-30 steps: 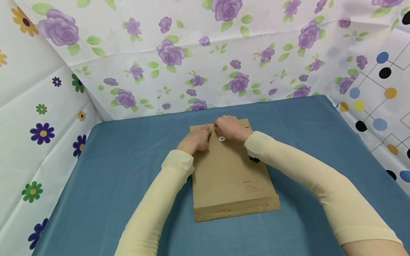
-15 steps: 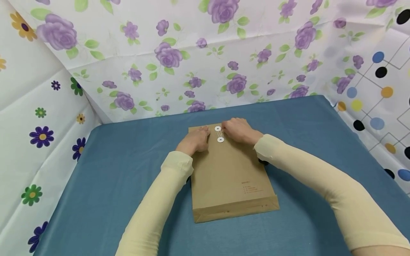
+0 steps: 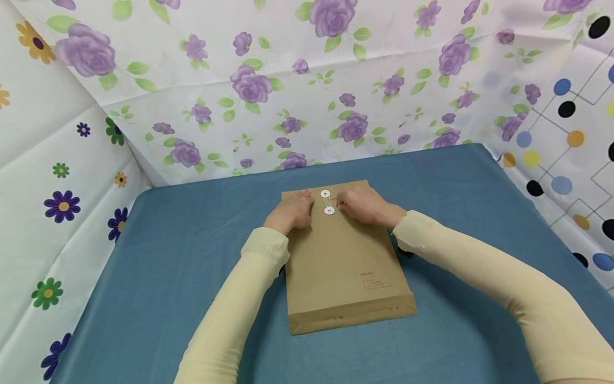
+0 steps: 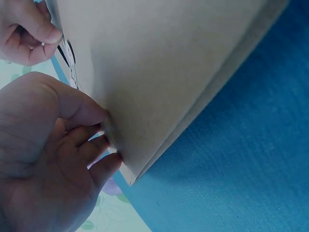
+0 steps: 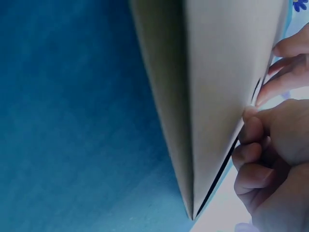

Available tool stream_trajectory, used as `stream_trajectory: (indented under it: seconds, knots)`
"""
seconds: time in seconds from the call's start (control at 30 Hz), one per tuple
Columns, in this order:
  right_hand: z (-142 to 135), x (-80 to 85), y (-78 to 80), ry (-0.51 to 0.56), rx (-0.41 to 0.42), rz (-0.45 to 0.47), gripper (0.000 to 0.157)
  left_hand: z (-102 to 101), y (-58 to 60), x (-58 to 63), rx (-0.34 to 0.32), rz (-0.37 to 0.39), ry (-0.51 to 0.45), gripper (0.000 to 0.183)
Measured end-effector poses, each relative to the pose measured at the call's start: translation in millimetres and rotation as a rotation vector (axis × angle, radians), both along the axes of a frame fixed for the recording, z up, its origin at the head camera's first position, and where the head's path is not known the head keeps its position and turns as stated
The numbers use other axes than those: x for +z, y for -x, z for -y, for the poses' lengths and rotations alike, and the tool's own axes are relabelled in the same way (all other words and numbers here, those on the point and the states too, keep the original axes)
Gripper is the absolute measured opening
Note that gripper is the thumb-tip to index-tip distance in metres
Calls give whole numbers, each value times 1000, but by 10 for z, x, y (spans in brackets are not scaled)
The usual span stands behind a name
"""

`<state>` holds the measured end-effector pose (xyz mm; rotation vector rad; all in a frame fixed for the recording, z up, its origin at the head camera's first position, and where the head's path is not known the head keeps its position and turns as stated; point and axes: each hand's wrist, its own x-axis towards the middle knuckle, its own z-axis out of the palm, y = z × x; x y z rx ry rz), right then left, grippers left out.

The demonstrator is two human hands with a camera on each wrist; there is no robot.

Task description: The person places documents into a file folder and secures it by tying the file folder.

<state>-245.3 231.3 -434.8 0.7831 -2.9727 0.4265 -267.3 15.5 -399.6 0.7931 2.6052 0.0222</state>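
Observation:
A brown kraft-paper document envelope (image 3: 342,256) lies flat, its string-tie end away from me. Near that far edge sit an upper white button (image 3: 325,193) and a lower white button (image 3: 329,210), with thin string (image 3: 328,202) running between them. My left hand (image 3: 291,209) rests on the envelope left of the buttons; in the left wrist view its fingertips (image 4: 112,160) press the paper. Just right of the buttons, my right hand (image 3: 363,205) has curled fingers and pinches the string's loose end. In the right wrist view the curled right fingers (image 5: 251,176) are beside the envelope's surface.
A blue cloth (image 3: 201,277) covers the table under the envelope. Behind it hangs a white sheet with purple flowers (image 3: 249,84), and patterned sheets close off both sides. Red print (image 3: 374,281) marks the envelope's near right part.
My right hand has moved from over the upper button to the right of both, drawing the string with it and uncovering the upper button. The left hand has stayed in place.

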Motion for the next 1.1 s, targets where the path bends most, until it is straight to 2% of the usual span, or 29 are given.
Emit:
stream_trajectory:
  seconds: [0.27, 0.53, 0.8, 1.1]
  knots:
    - [85, 47, -107, 10, 76, 85, 14, -6, 12, -29, 11, 2, 16, 67]
    - [84, 36, -139, 47, 102, 119, 11, -47, -7, -31, 13, 0, 23, 65]
    - [90, 40, -220, 80, 104, 106, 10, -67, -15, 6, 14, -8, 23, 64]
    - [126, 52, -353, 95, 195, 44, 7, -34, -9, 4, 13, -10, 22, 65]
